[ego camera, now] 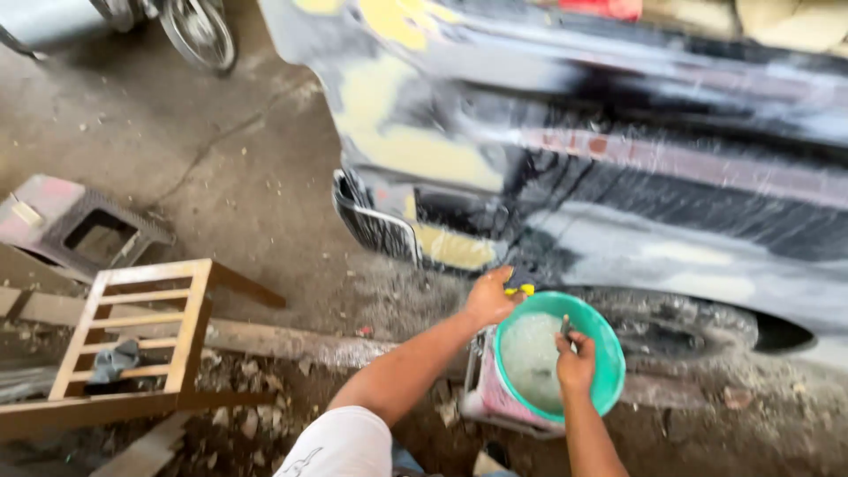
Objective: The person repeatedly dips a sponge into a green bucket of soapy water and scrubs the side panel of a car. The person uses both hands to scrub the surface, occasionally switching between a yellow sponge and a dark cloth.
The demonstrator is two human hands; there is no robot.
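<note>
Concrete floor (221,168) runs under a sanded car (618,177) with filler patches. My left hand (488,299) is closed on a yellow sponge (519,289) at the green bucket (609,371) rim; my right hand (574,364) pinches a dark strip over the water. I judge wetting is underway; wiping the panel likely needs steady pressure.

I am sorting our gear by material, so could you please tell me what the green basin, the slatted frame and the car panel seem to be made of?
The green basin looks like plastic: a smooth, evenly coloured, thin rim. The slatted frame seems to be bare, unfinished wood, pale with plain slats. The car panel is probably painted metal, wet and sanded dull, with yellowish patches that may be filler.
</note>
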